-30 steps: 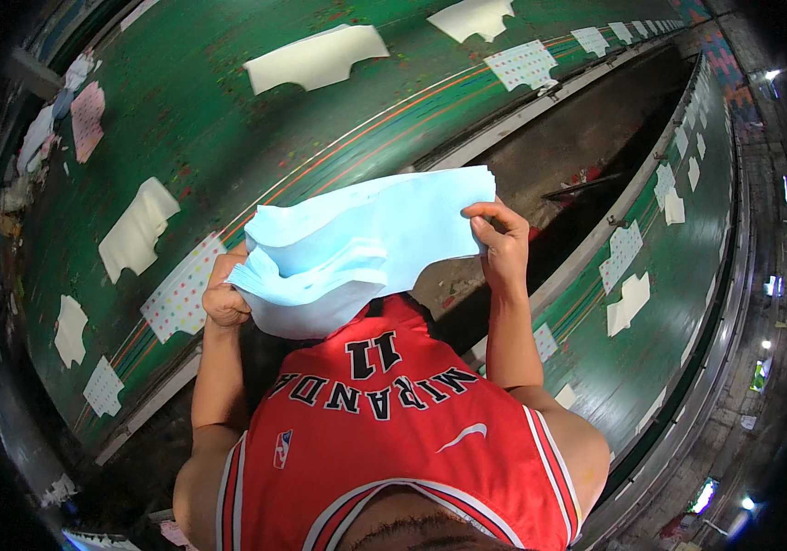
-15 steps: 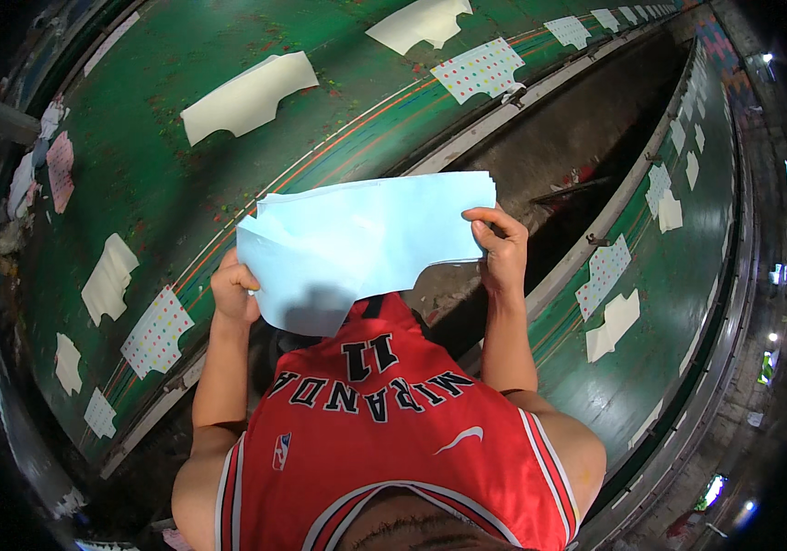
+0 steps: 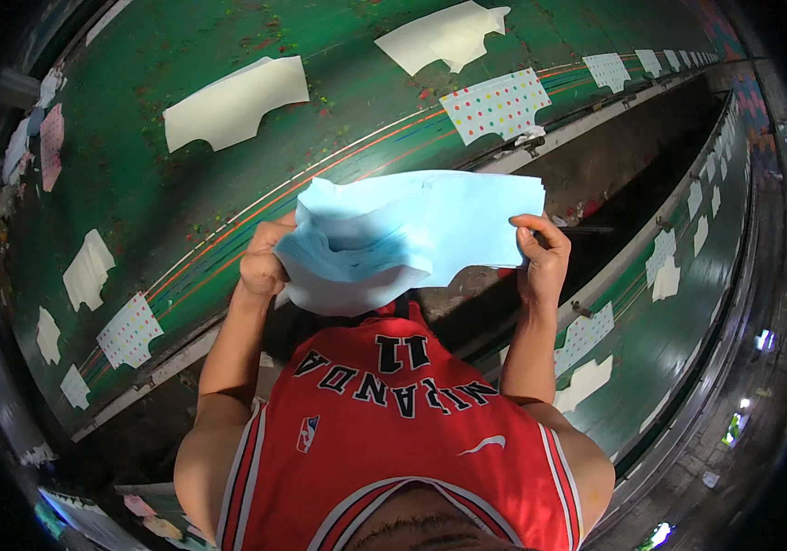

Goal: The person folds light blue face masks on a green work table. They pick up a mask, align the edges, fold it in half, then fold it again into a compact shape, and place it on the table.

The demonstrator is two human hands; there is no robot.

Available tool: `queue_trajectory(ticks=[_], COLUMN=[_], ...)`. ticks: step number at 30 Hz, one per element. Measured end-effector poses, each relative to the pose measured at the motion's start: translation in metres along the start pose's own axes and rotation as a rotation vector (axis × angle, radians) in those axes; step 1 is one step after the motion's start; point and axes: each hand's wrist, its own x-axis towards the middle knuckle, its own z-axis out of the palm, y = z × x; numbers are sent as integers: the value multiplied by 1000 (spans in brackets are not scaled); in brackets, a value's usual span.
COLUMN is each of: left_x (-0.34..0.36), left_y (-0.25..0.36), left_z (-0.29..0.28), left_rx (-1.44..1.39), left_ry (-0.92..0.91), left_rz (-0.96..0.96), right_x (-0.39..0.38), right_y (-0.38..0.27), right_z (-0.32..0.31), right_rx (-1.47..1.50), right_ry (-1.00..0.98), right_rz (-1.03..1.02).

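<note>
Sagging in mid-air, the light-blue stack of thin cut sheets [image 3: 476, 220] hid part of the left hand [image 3: 265, 264], curled round its left edge; the right hand [image 3: 543, 255] pinched its right end. Beyond, the long green desk [image 3: 136, 202] was cut off at the top.

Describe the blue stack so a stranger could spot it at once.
Find the red shirt, bottom centre. Above it, the left hand and right hand hold the stack by opposite ends. Unlike the cream pieces and dotted pieces on the table, it is plain blue.
</note>
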Motion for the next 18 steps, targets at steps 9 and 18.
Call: queue_trajectory(ticks=[9,18], left_x=[84,131], left_y=[-25,-50], left_z=[48,48], left_rx=[-202,-634], left_ry=[222,-157], left_rz=[41,180], right_x=[102,163], right_y=[-29,-32], right_z=[-45,-93], right_rx=[-61,44], right_ry=[-91,-251], right_rz=[-14,-129])
